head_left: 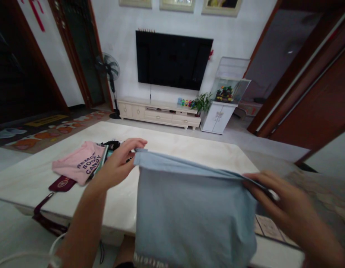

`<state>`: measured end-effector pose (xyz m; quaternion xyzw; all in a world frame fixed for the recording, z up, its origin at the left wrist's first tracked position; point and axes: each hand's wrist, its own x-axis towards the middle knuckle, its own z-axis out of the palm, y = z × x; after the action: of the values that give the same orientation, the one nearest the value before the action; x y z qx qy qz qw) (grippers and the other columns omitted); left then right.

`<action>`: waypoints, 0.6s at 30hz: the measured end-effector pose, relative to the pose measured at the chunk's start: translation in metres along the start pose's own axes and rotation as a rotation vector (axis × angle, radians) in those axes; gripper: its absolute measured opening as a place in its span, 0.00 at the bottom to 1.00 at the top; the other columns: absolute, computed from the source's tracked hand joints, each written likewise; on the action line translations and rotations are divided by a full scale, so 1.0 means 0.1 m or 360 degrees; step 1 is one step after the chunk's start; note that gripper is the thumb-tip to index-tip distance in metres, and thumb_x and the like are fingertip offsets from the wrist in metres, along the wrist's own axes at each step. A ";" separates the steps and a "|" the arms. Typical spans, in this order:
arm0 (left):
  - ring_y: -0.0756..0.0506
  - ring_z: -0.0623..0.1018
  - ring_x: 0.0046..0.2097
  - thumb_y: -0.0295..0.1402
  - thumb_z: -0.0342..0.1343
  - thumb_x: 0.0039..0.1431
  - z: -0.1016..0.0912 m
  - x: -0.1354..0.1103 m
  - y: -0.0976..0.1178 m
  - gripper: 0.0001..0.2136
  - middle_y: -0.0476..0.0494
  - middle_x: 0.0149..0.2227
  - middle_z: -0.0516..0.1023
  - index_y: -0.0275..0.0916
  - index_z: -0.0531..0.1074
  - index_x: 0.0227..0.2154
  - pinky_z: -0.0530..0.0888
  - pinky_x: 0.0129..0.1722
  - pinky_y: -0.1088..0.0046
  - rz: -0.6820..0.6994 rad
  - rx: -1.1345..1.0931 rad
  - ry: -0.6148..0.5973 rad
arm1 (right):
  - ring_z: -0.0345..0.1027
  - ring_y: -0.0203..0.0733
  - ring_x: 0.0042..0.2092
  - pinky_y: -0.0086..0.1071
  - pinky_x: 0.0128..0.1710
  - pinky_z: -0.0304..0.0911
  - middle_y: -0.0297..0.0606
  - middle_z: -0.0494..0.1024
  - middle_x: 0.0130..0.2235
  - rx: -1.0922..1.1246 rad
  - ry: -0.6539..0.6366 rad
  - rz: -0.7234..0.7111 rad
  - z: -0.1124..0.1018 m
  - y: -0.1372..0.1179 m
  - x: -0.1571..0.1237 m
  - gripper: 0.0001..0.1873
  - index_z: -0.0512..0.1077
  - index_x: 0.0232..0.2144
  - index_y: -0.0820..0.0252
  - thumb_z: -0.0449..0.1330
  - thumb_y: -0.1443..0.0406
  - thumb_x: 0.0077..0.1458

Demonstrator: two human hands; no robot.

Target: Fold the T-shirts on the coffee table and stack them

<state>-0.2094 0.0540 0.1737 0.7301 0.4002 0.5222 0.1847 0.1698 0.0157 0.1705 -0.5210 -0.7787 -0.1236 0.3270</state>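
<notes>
A light blue-grey shirt (189,208) hangs in front of me, stretched between both hands, with part of some pale lettering near its lower edge. My left hand (124,156) pinches its upper left corner. At the upper right corner, my right hand (270,193) is closed on the fabric, slightly blurred. Left of my left hand, a pink garment (80,160) with dark printed words lies folded on the white table (172,143). Dark and green cloth (108,149) sits beside it, partly behind my left hand.
A maroon card-like pouch (62,184) lies at the table's left, its strap (41,212) hanging over the near edge. Beyond the table are a standing fan (112,70), a low TV cabinet (158,115), a plant (202,104) and a fish tank (227,91) on a white cabinet.
</notes>
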 end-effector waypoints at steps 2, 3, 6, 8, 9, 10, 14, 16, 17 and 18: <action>0.49 0.72 0.29 0.35 0.52 0.52 0.26 0.41 -0.21 0.06 0.50 0.26 0.70 0.38 0.67 0.29 0.72 0.30 0.72 -0.0330 -0.0375 0.0019 | 0.66 0.40 0.29 0.32 0.27 0.60 0.39 0.72 0.27 -0.0165 0.0075 0.0054 0.13 -0.03 0.45 0.19 0.72 0.30 0.59 0.46 0.56 0.57; 0.52 0.69 0.24 0.36 0.52 0.53 0.36 0.60 -0.28 0.07 0.53 0.22 0.67 0.38 0.65 0.29 0.70 0.26 0.76 -0.0382 -0.0528 0.0170 | 0.65 0.42 0.31 0.34 0.29 0.59 0.40 0.72 0.29 -0.0278 0.0236 0.0125 0.16 -0.06 0.64 0.18 0.72 0.32 0.61 0.45 0.58 0.57; 0.55 0.69 0.25 0.36 0.55 0.53 0.48 0.99 -0.26 0.09 0.54 0.25 0.65 0.38 0.63 0.32 0.67 0.26 0.82 -0.0028 -0.0771 0.0652 | 0.64 0.45 0.38 0.37 0.36 0.59 0.45 0.72 0.34 -0.0537 0.0822 0.0236 0.05 -0.18 0.95 0.16 0.71 0.38 0.65 0.46 0.62 0.59; 0.55 0.70 0.29 0.36 0.56 0.53 0.40 1.04 -0.10 0.11 0.53 0.29 0.66 0.39 0.63 0.35 0.67 0.29 0.82 0.0289 -0.0798 0.0801 | 0.64 0.46 0.41 0.38 0.39 0.59 0.47 0.71 0.35 -0.0603 0.1064 0.0194 -0.12 -0.29 0.94 0.16 0.71 0.38 0.65 0.48 0.61 0.59; 0.54 0.71 0.30 0.37 0.57 0.52 0.35 1.00 -0.01 0.11 0.53 0.30 0.66 0.39 0.64 0.36 0.67 0.29 0.82 0.0394 -0.0799 0.0801 | 0.64 0.47 0.42 0.38 0.40 0.59 0.47 0.71 0.35 -0.0630 0.1137 0.0165 -0.20 -0.33 0.87 0.15 0.71 0.37 0.65 0.50 0.61 0.59; 0.54 0.71 0.31 0.36 0.58 0.51 0.29 0.91 0.05 0.12 0.52 0.30 0.67 0.40 0.64 0.37 0.66 0.30 0.82 0.0455 -0.0792 0.0755 | 0.64 0.47 0.42 0.38 0.40 0.59 0.47 0.71 0.34 -0.0655 0.1182 0.0131 -0.25 -0.35 0.77 0.14 0.72 0.36 0.65 0.51 0.61 0.58; 0.51 0.72 0.35 0.33 0.58 0.50 0.15 0.28 0.01 0.11 0.49 0.35 0.72 0.40 0.69 0.38 0.68 0.33 0.79 0.0226 -0.0559 0.0081 | 0.67 0.43 0.35 0.33 0.33 0.62 0.40 0.71 0.31 -0.0638 0.0859 -0.0056 -0.10 -0.21 0.05 0.10 0.71 0.32 0.60 0.55 0.60 0.54; 0.48 0.73 0.40 0.32 0.55 0.53 0.17 -0.12 -0.18 0.09 0.48 0.38 0.74 0.41 0.71 0.38 0.68 0.40 0.75 -0.0056 -0.0321 -0.0485 | 0.68 0.40 0.32 0.31 0.29 0.63 0.38 0.72 0.31 -0.0447 0.0405 -0.0097 0.15 -0.07 -0.46 0.12 0.70 0.32 0.58 0.52 0.58 0.56; 0.48 0.73 0.41 0.32 0.54 0.52 0.19 -0.31 -0.30 0.10 0.48 0.39 0.74 0.42 0.71 0.39 0.68 0.42 0.74 -0.0194 -0.0220 -0.0802 | 0.68 0.39 0.29 0.30 0.27 0.62 0.38 0.72 0.30 -0.0291 0.0137 -0.0041 0.29 -0.01 -0.72 0.13 0.70 0.32 0.58 0.51 0.57 0.56; 0.47 0.73 0.41 0.33 0.55 0.51 0.22 -0.49 -0.42 0.12 0.49 0.39 0.75 0.42 0.71 0.40 0.68 0.42 0.74 -0.0328 -0.0141 -0.1129 | 0.68 0.38 0.27 0.29 0.26 0.63 0.36 0.72 0.28 -0.0119 -0.0117 0.0035 0.42 0.03 -0.97 0.12 0.71 0.30 0.56 0.52 0.57 0.55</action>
<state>-0.2124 0.0454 0.1060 0.8129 0.3596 0.2323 0.3949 0.1805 -0.0312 0.0761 -0.5455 -0.7792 -0.1300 0.2799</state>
